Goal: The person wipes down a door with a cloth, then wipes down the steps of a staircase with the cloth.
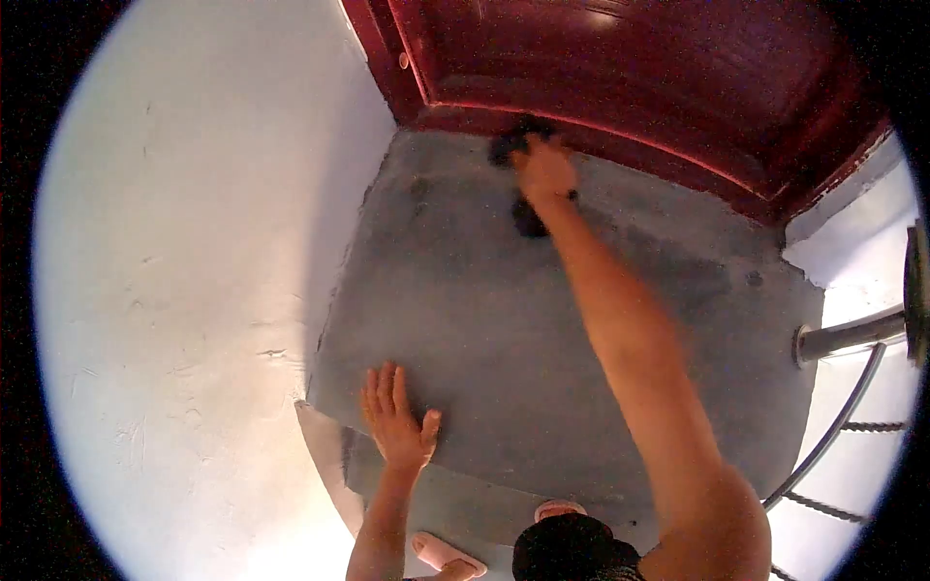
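Flat on the grey concrete floor (pixel 465 320), near its lower left edge, my left hand (pixel 397 426) rests with its fingers spread and nothing in it. My right hand (pixel 546 169) reaches far forward to the foot of the dark red door (pixel 620 68), its fingers bent over a dark cloth-like thing (pixel 509 147). Blur hides the exact shape of that thing. More dark material or shadow lies just below the right wrist.
A white wall (pixel 194 242) borders the floor on the left. At the right stands a metal railing (pixel 852 334) with twisted bars. Pink slippers (pixel 448 556) show at the bottom, below a step edge.
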Motion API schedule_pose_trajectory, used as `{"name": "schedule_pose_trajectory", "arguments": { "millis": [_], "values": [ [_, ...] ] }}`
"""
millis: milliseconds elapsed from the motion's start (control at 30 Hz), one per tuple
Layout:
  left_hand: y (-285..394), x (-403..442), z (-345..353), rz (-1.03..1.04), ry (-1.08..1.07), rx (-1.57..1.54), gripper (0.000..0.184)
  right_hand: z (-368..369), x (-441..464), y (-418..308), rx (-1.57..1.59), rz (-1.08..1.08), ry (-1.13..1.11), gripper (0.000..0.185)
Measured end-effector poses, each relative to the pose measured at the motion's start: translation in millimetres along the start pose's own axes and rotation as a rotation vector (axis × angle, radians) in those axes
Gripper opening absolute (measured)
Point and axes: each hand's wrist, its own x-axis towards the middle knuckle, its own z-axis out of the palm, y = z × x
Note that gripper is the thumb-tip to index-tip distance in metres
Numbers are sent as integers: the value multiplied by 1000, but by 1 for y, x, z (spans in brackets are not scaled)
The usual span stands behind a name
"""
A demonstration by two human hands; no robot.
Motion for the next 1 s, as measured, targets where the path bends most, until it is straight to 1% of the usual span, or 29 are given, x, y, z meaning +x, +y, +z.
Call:
{"name": "schedule_pose_trajectory", "arguments": {
  "millis": [33,67,133,200,233,300,333,367,400,433,467,500,567,667,700,767,833,900,933,1000],
  "values": [
    [-1,2,1,4,9,-17,66,15,-3,-20,42,-152,34,34],
    [-1,3,1,10,17,-32,66,21,-8,-44,47,-153,39,34],
    [-2,-1,0,15,-16,0,66,30,-31,-80,31,-631,-224,29],
    [-4,0,-2,21,-37,22,66,20,-51,-98,385,-651,-315,30],
    [-3,1,-2,22,-35,17,67,10,-58,-95,377,-657,-311,30],
    [-3,1,0,-2,-24,19,68,-16,-69,-79,438,-553,-103,28],
    [-2,1,2,-11,-51,15,69,-28,-65,-62,435,-581,41,28],
    [-2,-2,2,-28,-81,16,70,-20,-50,-43,342,-560,169,32],
    [-2,-3,2,-65,-74,32,70,-19,-31,-24,294,-513,171,36],
    [-2,-1,3,-56,-74,8,71,-10,-17,-9,194,-377,178,37],
    [-2,-1,2,-42,-81,-21,72,-4,-12,-9,85,-235,181,39],
    [0,0,0,-63,-93,-10,72,9,-8,-15,94,-239,157,39],
    [2,2,-3,-81,-125,-24,72,31,-4,-33,-37,-392,8,42],
    [0,0,-6,-87,-168,-19,73,57,-13,-89,25,-579,-194,42],
    [-1,0,-8,-96,-174,-12,73,58,-16,-94,33,-581,-204,42],
    [1,1,-6,-74,-217,31,76,53,-13,-103,370,-612,-399,42],
    [6,6,-8,-113,-221,0,76,51,16,-104,141,-690,72,42],
    [5,5,-7,-141,-253,-25,76,61,45,-111,62,-539,92,41],
    [4,6,-6,-124,-236,-41,76,73,42,-114,74,-536,75,41],
    [-3,5,-6,-118,-217,-57,75,96,34,-119,-262,-599,255,41]
  ]
}}
